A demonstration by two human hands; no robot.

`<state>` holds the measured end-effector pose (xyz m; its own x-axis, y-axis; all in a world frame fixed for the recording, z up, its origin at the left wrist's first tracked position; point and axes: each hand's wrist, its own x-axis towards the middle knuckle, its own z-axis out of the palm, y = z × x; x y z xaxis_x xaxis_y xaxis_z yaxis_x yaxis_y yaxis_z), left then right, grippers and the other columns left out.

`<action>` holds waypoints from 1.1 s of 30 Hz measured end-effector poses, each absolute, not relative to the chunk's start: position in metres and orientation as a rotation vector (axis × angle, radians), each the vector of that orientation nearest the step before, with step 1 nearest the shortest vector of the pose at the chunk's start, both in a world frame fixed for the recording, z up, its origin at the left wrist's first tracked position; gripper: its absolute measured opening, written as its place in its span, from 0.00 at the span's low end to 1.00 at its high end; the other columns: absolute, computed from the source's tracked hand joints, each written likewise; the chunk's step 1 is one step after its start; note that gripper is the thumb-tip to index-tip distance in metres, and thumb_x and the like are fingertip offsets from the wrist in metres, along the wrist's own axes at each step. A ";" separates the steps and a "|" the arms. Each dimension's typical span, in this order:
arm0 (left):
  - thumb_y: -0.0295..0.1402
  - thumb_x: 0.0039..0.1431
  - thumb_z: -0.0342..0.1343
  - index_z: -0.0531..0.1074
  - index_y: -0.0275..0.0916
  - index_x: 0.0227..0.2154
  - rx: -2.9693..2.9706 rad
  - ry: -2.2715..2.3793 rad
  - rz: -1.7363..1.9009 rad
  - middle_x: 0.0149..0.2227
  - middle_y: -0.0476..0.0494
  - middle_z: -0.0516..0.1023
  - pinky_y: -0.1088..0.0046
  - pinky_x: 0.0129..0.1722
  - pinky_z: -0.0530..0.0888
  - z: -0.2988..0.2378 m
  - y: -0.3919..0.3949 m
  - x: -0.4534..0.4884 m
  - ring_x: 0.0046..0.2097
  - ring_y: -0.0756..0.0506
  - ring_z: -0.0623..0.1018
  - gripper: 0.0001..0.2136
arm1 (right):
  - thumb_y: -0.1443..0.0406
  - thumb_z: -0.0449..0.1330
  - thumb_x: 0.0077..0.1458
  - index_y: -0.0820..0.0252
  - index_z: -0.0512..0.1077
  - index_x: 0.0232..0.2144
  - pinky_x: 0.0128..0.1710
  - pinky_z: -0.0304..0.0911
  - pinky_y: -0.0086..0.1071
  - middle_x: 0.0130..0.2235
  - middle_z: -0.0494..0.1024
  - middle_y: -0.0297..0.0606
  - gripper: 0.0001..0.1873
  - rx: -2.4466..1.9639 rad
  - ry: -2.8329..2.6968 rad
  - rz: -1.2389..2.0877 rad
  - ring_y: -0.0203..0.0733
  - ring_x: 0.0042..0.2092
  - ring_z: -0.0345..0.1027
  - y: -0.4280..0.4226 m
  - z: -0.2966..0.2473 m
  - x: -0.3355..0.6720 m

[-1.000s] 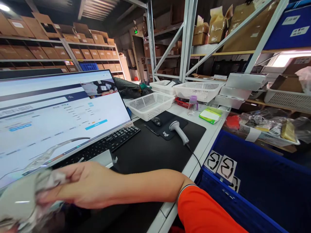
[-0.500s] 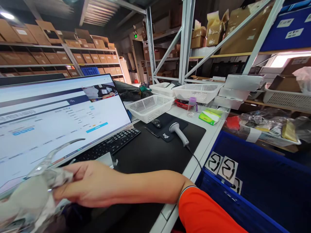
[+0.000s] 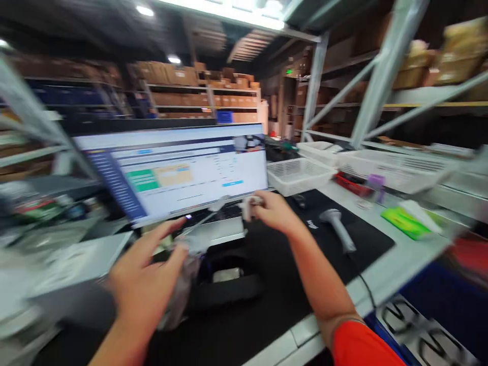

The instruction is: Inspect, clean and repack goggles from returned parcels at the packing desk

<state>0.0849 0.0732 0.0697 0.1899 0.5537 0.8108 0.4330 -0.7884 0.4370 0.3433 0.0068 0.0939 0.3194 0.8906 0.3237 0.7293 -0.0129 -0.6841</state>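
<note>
1. Main thing: 1 pale wad [image 3: 249, 207], crumpled, whitish-grey, soft-looking, blurred at the edges. It's mid-frame, in front of the monitor [image 3: 190, 173]'s lower edge.
2. Our R hand [image 3: 271, 209], center, has thumb & fingers pinched on that wad; red sleeve [image 3: 364, 345] at btm right.
3. Our L hand [image 3: 147, 274], lower left of center: thumb & forefinger spread apart, nothing gripped btwn them. Clear plastic [image 3: 183, 284], wrinkled & see-thru, sits right by the thumb; can't tell if they touch.
4. Btm center, on the black mat [image 3: 278, 284]: 1 black curved item [image 3: 229, 292], thick & matte, w/ 1 small pale block [image 3: 227, 275] inside its curve.
5. Counts, right of center: 1 mouse [image 3: 300, 202], 1 scanner [image 3: 339, 231] (grey-white, w/ cable), 3 white baskets [image 3: 305, 181], 1 red tray [image 3: 348, 185], 1 purple-capped bottle [image 3: 376, 182], 1 green pack [image 3: 406, 222].
6. Lower right corner: 2 cards [image 3: 400, 317] visible, white w/ black looped drawings, blurry.
</note>
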 end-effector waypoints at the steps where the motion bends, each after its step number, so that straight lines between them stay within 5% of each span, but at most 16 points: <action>1: 0.29 0.57 0.59 0.78 0.50 0.49 2.353 1.015 1.676 0.47 0.55 0.84 0.61 0.52 0.80 0.068 0.075 0.082 0.48 0.42 0.83 0.17 | 0.71 0.55 0.53 0.59 0.73 0.32 0.36 0.59 0.29 0.34 0.78 0.36 0.07 -1.819 -1.490 0.224 0.38 0.36 0.70 0.006 0.092 0.351; 5: 0.26 0.59 0.55 0.78 0.42 0.47 2.389 0.863 1.704 0.49 0.49 0.83 0.62 0.59 0.76 0.068 0.076 0.081 0.53 0.43 0.81 0.16 | 0.69 0.58 0.53 0.58 0.72 0.25 0.30 0.55 0.31 0.25 0.76 0.37 0.06 -2.017 -1.601 0.183 0.39 0.29 0.68 0.010 0.079 0.380; 9: 0.24 0.59 0.53 0.78 0.42 0.48 2.381 0.800 1.681 0.49 0.49 0.83 0.59 0.62 0.74 0.073 0.069 0.081 0.53 0.44 0.81 0.16 | 0.67 0.65 0.47 0.58 0.77 0.29 0.29 0.58 0.33 0.25 0.79 0.39 0.03 -2.219 -1.581 0.121 0.43 0.27 0.72 0.010 0.068 0.398; 14: 0.24 0.60 0.54 0.78 0.44 0.48 2.396 0.703 1.640 0.49 0.48 0.83 0.58 0.63 0.74 0.075 0.070 0.079 0.54 0.43 0.81 0.17 | 0.62 0.67 0.52 0.54 0.79 0.48 0.36 0.68 0.39 0.37 0.84 0.42 0.19 -2.099 -1.545 -0.102 0.52 0.39 0.79 -0.003 0.077 0.385; 20: 0.22 0.60 0.54 0.77 0.43 0.48 2.438 0.602 1.612 0.49 0.46 0.83 0.56 0.64 0.72 0.073 0.072 0.082 0.51 0.44 0.81 0.17 | 0.64 0.63 0.60 0.53 0.73 0.57 0.28 0.73 0.32 0.58 0.76 0.45 0.23 -1.468 -1.726 -0.283 0.40 0.36 0.77 -0.022 0.094 0.325; 26: 0.22 0.59 0.55 0.76 0.42 0.48 2.456 0.598 1.594 0.48 0.46 0.83 0.56 0.66 0.70 0.073 0.071 0.082 0.51 0.44 0.81 0.17 | 0.68 0.58 0.65 0.57 0.78 0.46 0.48 0.75 0.37 0.45 0.83 0.42 0.10 -1.264 -1.894 -0.416 0.44 0.47 0.78 -0.008 0.085 0.308; 29: 0.24 0.55 0.58 0.72 0.42 0.54 2.431 0.724 1.525 0.52 0.44 0.81 0.55 0.66 0.69 0.075 0.068 0.081 0.55 0.42 0.79 0.23 | 0.68 0.57 0.66 0.58 0.79 0.42 0.49 0.75 0.37 0.44 0.84 0.42 0.10 -1.229 -1.861 -0.464 0.44 0.48 0.79 -0.002 0.083 0.311; 33: 0.31 0.47 0.69 0.53 0.45 0.68 2.529 0.801 1.248 0.67 0.37 0.64 0.51 0.67 0.66 0.076 0.068 0.078 0.67 0.34 0.66 0.46 | 0.67 0.57 0.66 0.57 0.79 0.40 0.49 0.75 0.37 0.44 0.84 0.41 0.10 -1.227 -1.797 -0.498 0.44 0.47 0.79 -0.001 0.085 0.318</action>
